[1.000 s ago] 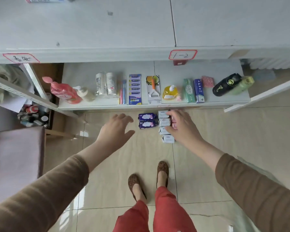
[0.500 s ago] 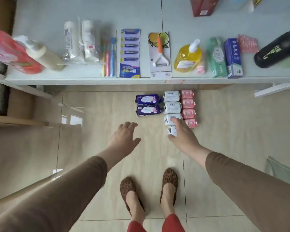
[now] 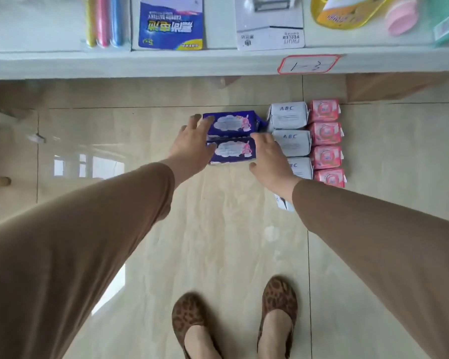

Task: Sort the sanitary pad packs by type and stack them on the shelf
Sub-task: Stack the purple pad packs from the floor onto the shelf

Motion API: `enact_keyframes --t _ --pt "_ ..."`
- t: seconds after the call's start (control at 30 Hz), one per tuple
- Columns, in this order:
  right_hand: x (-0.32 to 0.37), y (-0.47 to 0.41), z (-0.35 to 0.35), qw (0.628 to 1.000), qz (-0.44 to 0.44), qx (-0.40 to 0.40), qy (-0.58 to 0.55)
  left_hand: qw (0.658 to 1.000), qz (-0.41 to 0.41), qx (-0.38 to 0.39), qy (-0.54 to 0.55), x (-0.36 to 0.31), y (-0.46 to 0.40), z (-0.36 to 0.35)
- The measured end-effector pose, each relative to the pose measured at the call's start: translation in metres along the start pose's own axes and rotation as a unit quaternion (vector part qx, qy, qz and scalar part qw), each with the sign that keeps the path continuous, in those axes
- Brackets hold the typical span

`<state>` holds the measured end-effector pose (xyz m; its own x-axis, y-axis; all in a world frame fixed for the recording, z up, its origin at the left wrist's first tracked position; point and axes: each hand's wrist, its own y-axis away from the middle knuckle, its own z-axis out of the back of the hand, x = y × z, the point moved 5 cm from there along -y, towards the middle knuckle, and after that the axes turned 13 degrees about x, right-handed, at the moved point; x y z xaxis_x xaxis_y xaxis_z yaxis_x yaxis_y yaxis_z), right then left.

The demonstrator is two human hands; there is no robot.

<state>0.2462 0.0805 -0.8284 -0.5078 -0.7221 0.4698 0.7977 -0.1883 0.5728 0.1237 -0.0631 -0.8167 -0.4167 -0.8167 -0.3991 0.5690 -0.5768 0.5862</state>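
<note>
Reaching for the two purple pad packs [image 3: 231, 137] on the glossy tile floor [image 3: 218, 229], below the white shelf [image 3: 166, 63]. Left hand [image 3: 192, 146] and right hand [image 3: 268, 159] flank them, fingers spread wide, nothing gripped. Next: squeeze both soft, crinkly film packs together and lift. White ABC packs [image 3: 289, 129] and pink packs [image 3: 325, 143] wait alongside in columns.

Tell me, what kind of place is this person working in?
Probably a small shop or a mock-up of one. A white shelf carries a handwritten label tag and packaged goods such as a battery card and a fruit peeler, while sanitary pad packs lie sorted in rows on the tiled floor.
</note>
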Motion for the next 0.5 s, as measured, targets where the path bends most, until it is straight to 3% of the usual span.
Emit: enact_keyframes --t 0.27,0.5 --pt "-0.004 -0.029 -0.031 0.985 -0.023 -0.045 0.168 0.998 0.018 0.045 -0.039 -0.004 -0.070 -0.019" --pt "-0.005 -0.009 -0.065 0.991 0.004 0.018 0.131 0.997 0.072 0.037 0.004 -0.002 -0.061 -0.037"
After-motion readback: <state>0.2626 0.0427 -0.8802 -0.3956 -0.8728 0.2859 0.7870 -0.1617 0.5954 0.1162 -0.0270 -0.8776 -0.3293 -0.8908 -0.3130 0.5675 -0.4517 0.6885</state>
